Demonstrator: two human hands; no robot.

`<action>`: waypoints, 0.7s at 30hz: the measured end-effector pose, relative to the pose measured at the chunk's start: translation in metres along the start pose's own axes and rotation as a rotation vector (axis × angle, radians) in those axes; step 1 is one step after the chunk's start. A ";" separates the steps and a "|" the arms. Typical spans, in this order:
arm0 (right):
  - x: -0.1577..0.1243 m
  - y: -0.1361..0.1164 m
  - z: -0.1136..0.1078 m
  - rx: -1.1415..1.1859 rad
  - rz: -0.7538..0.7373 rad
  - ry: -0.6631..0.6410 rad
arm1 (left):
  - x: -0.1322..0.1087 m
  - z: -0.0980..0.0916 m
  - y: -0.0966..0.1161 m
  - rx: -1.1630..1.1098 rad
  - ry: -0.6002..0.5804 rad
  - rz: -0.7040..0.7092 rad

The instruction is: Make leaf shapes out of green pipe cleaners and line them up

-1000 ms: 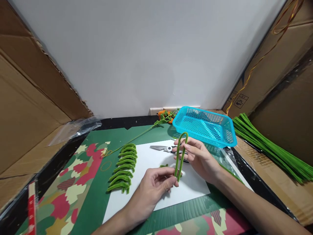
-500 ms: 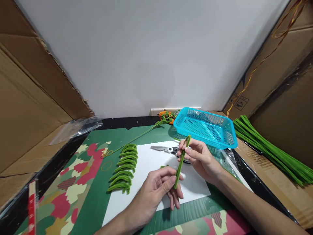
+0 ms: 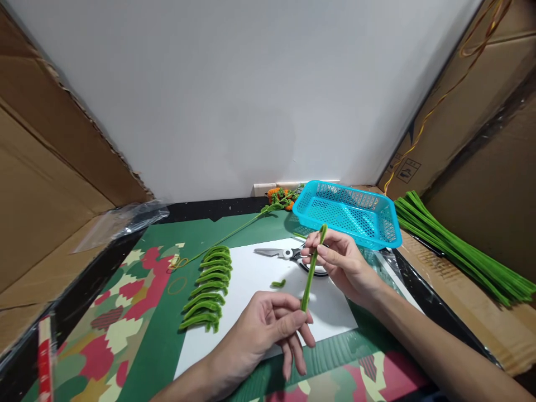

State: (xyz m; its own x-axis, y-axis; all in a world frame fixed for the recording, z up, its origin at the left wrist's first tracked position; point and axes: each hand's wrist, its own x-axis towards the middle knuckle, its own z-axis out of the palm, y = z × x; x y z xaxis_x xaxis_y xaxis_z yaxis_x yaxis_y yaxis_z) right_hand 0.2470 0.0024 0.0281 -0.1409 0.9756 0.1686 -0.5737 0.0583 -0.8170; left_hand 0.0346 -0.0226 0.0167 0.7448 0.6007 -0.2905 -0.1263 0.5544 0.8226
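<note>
A doubled, fuzzy green strip that looks like a pipe cleaner [image 3: 310, 276] is being held aslant above a sheet of white paper [image 3: 247, 279]; the step in hand is judged to be shaping or lining up this strip. Near its bent top it is pinched between the thumb and fingers of the right hand [image 3: 345, 262], while its lower end is pinched between the thumb and forefinger of the left hand [image 3: 270, 324], whose other fingers are left hanging loose. Whether the two lengths are pressed fully together cannot be told. A firm hold on the bend and evenly matched lower ends seem to be called for by the next move. A row of curved, fuzzy green pieces [image 3: 211, 285] is laid out to the left, and metal scissors with black handles and a white pivot [image 3: 287, 254] are partly hidden behind the right hand.
</note>
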 end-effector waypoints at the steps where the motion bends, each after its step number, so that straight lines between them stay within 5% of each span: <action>1: 0.000 -0.001 0.000 0.004 0.004 -0.006 | 0.000 0.000 0.000 -0.004 -0.006 -0.002; 8: -0.001 -0.012 -0.002 0.041 0.058 -0.181 | -0.001 0.004 0.000 0.019 0.020 0.019; 21: 0.001 -0.007 -0.011 -0.042 -0.020 -0.213 | -0.002 0.003 -0.009 0.078 0.013 -0.068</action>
State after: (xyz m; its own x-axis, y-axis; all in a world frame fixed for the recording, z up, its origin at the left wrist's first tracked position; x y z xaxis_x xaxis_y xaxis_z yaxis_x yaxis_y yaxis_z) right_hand 0.2596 0.0049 0.0277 -0.2996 0.9076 0.2941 -0.5442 0.0906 -0.8340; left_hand 0.0357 -0.0307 0.0113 0.7416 0.5705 -0.3529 -0.0239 0.5482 0.8360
